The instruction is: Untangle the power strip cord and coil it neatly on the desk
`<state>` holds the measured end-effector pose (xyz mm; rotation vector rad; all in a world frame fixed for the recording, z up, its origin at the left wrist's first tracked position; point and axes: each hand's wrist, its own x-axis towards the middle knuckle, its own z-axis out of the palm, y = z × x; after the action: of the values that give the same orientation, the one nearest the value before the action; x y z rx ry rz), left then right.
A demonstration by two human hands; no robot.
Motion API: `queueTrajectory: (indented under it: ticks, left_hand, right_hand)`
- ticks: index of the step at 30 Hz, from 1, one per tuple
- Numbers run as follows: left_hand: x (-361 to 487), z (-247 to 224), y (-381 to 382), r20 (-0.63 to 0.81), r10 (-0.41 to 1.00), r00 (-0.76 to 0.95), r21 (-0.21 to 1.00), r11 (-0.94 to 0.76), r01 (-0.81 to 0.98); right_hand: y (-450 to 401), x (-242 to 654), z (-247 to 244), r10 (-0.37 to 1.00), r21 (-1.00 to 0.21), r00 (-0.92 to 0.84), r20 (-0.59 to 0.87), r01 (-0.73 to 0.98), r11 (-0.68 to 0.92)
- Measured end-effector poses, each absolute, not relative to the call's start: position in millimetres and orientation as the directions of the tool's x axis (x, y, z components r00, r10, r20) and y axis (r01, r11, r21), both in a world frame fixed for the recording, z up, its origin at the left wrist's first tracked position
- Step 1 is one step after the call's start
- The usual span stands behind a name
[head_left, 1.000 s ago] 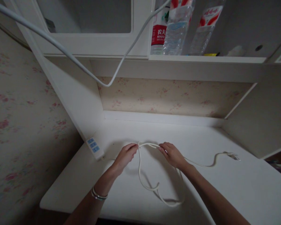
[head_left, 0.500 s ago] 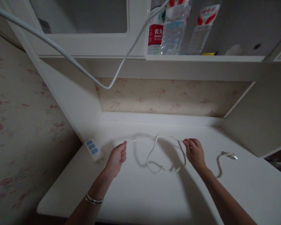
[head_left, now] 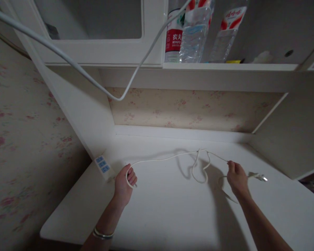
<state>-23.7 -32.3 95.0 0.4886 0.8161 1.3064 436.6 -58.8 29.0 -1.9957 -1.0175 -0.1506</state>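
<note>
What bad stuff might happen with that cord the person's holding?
The cord has a loop between the left hand and the right hand; pulling could tighten it into a knot. The plug lies just right of the right hand, so that arm might bump it. The power strip sits near the left edge of the desk, so a knock might tip it off.

a white desktop (head_left: pixel 167 219) carries a power strip (head_left: pixel 103 165) at left and a plug (head_left: pixel 262 178) at right.

Left hand (head_left: pixel 123 184) and right hand (head_left: pixel 237 177) are farther apart, cord loop (head_left: pixel 193 170) smaller.
</note>
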Motion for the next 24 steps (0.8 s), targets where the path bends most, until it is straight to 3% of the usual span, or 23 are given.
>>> queueTrajectory:
  ticks: [3,6,9,13,19,21,24]
  left_hand:
    - [-21,95,-39,-0.257,0.945,0.204,0.788,0.327,-0.521]
    - [-18,96,-47,-0.271,0.874,0.404,0.895,0.383,-0.229]
    - [-20,96,-54,-0.280,0.787,0.550,0.959,0.206,0.193]
    - [-24,99,-58,-0.104,0.863,0.495,0.813,-0.213,0.542]
    - [-16,126,-41,0.252,0.930,0.267,0.527,-0.363,0.768]
    - [-8,134,-29,0.281,0.900,0.334,0.442,-0.430,0.787]
    - [7,138,-8,0.288,0.796,0.532,0.462,-0.602,0.651]
  right_hand:
    - [-57,420,41,0.734,-0.594,0.481,0.480,0.793,-0.131]
    - [-53,396,57,0.772,-0.539,0.346,0.534,0.843,-0.006]
    - [-51,372,74,0.769,-0.517,0.274,0.578,0.852,0.085]
    - [-52,345,92,0.780,-0.475,0.129,0.612,0.849,0.232]
    - [-58,306,113,0.763,-0.457,-0.013,0.647,0.794,0.401]
    - [-61,295,119,0.756,-0.466,-0.036,0.654,0.767,0.440]
    - [-65,281,127,0.735,-0.474,-0.062,0.675,0.727,0.497]
